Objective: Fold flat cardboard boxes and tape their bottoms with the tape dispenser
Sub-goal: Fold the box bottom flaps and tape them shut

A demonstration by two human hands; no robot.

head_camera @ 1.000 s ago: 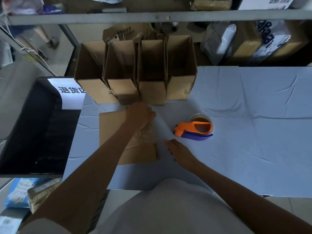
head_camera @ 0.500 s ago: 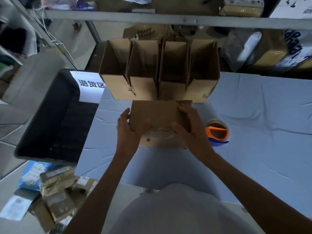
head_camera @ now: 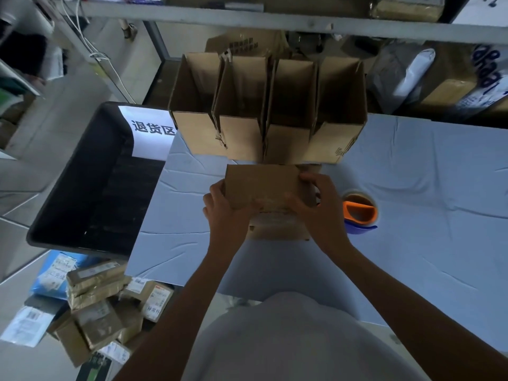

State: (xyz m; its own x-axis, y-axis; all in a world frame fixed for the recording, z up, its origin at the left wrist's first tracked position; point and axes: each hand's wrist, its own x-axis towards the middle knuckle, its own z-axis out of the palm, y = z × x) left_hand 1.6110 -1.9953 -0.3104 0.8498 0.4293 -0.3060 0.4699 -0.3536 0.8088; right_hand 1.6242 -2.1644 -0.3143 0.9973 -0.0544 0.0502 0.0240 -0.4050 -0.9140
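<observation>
Holds a box (head_camera: 261, 185) between both hands, over the middle of the table (head_camera: 412, 188), just in front of four open boxes (head_camera: 269, 111). Cannot tell whether touching the cloth or lifted clear of it.

Grips the box's left edge with the left hand (head_camera: 225, 213): thumb laid on the near face, fingers curled round behind and hidden. Curls the right hand (head_camera: 319, 210) over the upper right corner, fingertips on the top edge, thumb stretched across the near face toward the left thumb. Shows the broad brown face tilted up toward the camera. Below the thumbs, a paler cardboard part with a glossy patch; cannot tell whether flap or tape.

Just right of the right hand, apart from it, flat on the table: an orange and blue dispenser (head_camera: 358, 213) with a roll of tape inside.

At the table's far edge, the four open boxes upright, side by side, walls touching, mouths upward.

Left of the table, a black bin (head_camera: 90, 182) with a white sign (head_camera: 151, 133) of printed characters at its far end. On the floor at lower left, a heap of taped parcels (head_camera: 96, 303). Overhead, a grey shelf rail (head_camera: 275, 20); behind the table at right, bags (head_camera: 404, 75) and cartons.
</observation>
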